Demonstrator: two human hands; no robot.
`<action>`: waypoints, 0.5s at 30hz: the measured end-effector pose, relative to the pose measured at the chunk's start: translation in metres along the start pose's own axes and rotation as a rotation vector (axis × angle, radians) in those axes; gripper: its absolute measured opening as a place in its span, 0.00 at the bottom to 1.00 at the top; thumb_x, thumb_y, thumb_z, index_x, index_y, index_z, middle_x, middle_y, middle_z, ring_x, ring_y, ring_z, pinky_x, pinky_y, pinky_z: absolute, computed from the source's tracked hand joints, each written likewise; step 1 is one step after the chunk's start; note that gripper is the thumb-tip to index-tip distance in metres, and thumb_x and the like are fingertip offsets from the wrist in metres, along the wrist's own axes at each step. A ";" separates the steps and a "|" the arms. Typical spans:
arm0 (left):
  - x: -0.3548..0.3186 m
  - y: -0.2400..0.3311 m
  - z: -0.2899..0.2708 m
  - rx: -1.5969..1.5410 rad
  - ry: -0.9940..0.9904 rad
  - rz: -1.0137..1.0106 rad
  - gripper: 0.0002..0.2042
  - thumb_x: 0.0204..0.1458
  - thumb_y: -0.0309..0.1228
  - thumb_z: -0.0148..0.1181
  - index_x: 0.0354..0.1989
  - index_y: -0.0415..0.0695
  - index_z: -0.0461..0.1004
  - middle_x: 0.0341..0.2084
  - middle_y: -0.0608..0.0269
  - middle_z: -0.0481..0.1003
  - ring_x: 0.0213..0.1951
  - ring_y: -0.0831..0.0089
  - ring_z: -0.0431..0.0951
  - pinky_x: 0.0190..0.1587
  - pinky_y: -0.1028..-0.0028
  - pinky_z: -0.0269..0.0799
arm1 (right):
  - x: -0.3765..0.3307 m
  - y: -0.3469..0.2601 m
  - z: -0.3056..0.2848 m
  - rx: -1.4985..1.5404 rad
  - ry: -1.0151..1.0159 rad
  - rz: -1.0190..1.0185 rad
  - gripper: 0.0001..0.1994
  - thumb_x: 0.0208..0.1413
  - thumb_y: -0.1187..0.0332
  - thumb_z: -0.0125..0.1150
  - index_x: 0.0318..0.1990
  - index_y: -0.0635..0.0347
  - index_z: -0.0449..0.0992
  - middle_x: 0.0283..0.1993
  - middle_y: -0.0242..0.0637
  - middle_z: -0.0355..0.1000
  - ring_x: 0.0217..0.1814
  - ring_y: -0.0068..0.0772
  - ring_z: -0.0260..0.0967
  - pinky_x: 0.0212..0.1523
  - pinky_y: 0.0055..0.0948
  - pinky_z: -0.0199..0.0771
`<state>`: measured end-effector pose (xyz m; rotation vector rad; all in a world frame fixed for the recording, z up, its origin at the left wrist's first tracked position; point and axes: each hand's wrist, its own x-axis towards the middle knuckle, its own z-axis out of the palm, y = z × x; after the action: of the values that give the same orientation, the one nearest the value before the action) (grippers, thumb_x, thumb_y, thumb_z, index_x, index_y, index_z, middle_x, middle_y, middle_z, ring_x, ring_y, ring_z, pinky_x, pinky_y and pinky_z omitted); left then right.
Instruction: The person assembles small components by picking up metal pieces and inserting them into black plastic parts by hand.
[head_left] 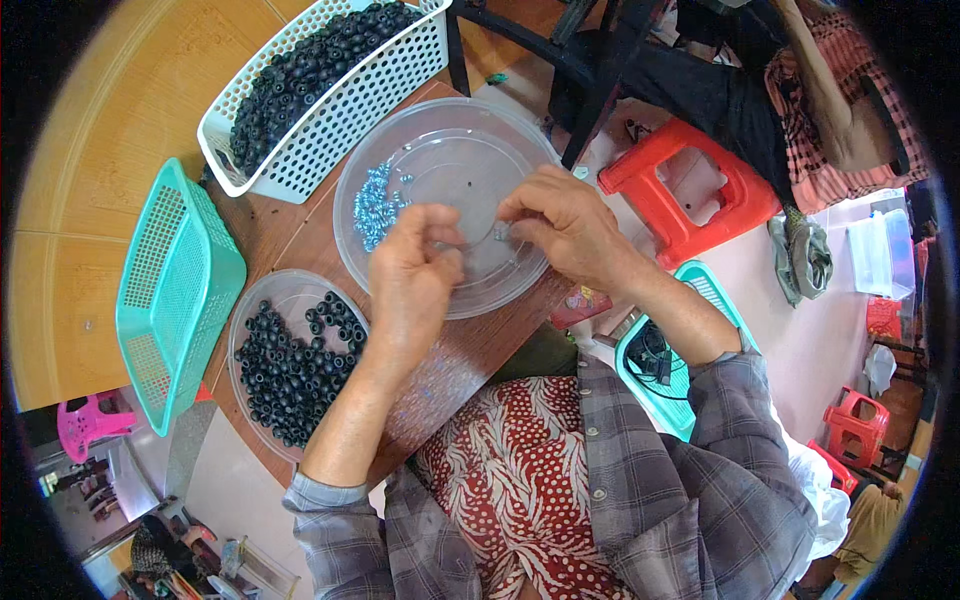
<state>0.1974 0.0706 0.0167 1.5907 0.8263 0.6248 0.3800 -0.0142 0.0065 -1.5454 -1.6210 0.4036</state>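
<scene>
While both hands [480,240] pinch tiny pieces together, a clear round plastic tray [450,130] holds shiny blue beads [375,205].

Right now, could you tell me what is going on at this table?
A person's left hand and right hand meet over a large clear plate, pinching something too small to identify. A heap of small blue-silver pieces lies on it. Black rings fill a smaller clear dish and a white basket.

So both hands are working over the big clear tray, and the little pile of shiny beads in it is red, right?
Not quite. The head view shows both hands, left hand and right hand, over the clear tray, but the beads are pale blue, not red.
</scene>
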 end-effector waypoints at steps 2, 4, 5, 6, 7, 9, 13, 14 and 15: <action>0.003 0.006 -0.013 -0.016 0.043 -0.010 0.16 0.41 0.12 0.49 0.41 0.38 0.70 0.29 0.62 0.74 0.25 0.78 0.72 0.28 0.78 0.70 | 0.000 0.000 0.003 -0.103 0.018 -0.053 0.10 0.39 0.79 0.62 0.33 0.62 0.75 0.35 0.39 0.70 0.40 0.42 0.67 0.40 0.35 0.67; 0.007 0.004 -0.027 -0.010 0.096 -0.001 0.16 0.41 0.12 0.50 0.39 0.39 0.72 0.28 0.64 0.74 0.25 0.78 0.72 0.28 0.77 0.70 | 0.002 -0.002 0.007 -0.202 0.038 -0.110 0.11 0.38 0.78 0.63 0.33 0.62 0.75 0.36 0.37 0.71 0.41 0.42 0.66 0.41 0.34 0.66; 0.006 0.002 -0.029 -0.007 0.100 -0.003 0.16 0.41 0.12 0.50 0.39 0.39 0.72 0.28 0.64 0.74 0.25 0.78 0.72 0.28 0.77 0.70 | 0.004 -0.004 0.010 -0.162 0.041 -0.125 0.09 0.38 0.78 0.62 0.31 0.61 0.74 0.35 0.39 0.70 0.41 0.44 0.64 0.41 0.37 0.65; 0.005 0.000 -0.031 0.170 0.089 0.065 0.15 0.41 0.13 0.51 0.38 0.39 0.72 0.29 0.63 0.74 0.25 0.74 0.73 0.28 0.76 0.71 | 0.005 -0.005 0.013 -0.122 0.042 -0.142 0.08 0.37 0.78 0.60 0.29 0.61 0.74 0.34 0.41 0.69 0.42 0.45 0.63 0.40 0.39 0.65; 0.003 -0.001 -0.033 0.346 0.076 0.133 0.14 0.40 0.13 0.53 0.37 0.39 0.72 0.30 0.61 0.75 0.24 0.71 0.74 0.29 0.74 0.71 | 0.007 -0.007 0.016 -0.118 0.040 -0.145 0.08 0.37 0.78 0.60 0.29 0.61 0.74 0.34 0.41 0.69 0.42 0.45 0.63 0.40 0.39 0.65; 0.001 -0.001 -0.028 0.568 0.059 0.313 0.13 0.38 0.15 0.55 0.34 0.39 0.72 0.29 0.60 0.75 0.26 0.66 0.74 0.30 0.71 0.72 | 0.011 -0.008 0.021 -0.224 -0.025 -0.151 0.09 0.39 0.78 0.62 0.31 0.62 0.74 0.33 0.39 0.70 0.40 0.42 0.64 0.39 0.37 0.65; 0.004 -0.001 -0.017 1.055 -0.133 0.661 0.10 0.32 0.19 0.59 0.27 0.42 0.71 0.26 0.58 0.72 0.30 0.58 0.74 0.32 0.66 0.72 | 0.013 -0.002 0.024 -0.361 -0.055 -0.172 0.07 0.40 0.77 0.62 0.30 0.62 0.73 0.32 0.39 0.69 0.39 0.44 0.64 0.37 0.39 0.65; 0.006 -0.004 -0.017 1.083 -0.173 0.674 0.09 0.31 0.20 0.59 0.25 0.42 0.70 0.24 0.59 0.70 0.31 0.60 0.73 0.31 0.66 0.72 | 0.012 -0.002 0.023 -0.350 -0.061 -0.163 0.06 0.40 0.77 0.61 0.29 0.62 0.73 0.31 0.39 0.69 0.39 0.43 0.64 0.37 0.39 0.65; 0.008 -0.006 -0.017 1.081 -0.173 0.675 0.09 0.31 0.20 0.59 0.25 0.42 0.70 0.24 0.59 0.70 0.31 0.60 0.73 0.31 0.66 0.72 | 0.011 0.000 0.021 -0.340 -0.065 -0.152 0.05 0.41 0.76 0.61 0.29 0.62 0.73 0.31 0.39 0.69 0.39 0.43 0.64 0.36 0.39 0.65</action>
<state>0.1881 0.0873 0.0134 2.9286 0.4716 0.4944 0.3654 0.0029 -0.0020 -1.6528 -1.9182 0.0990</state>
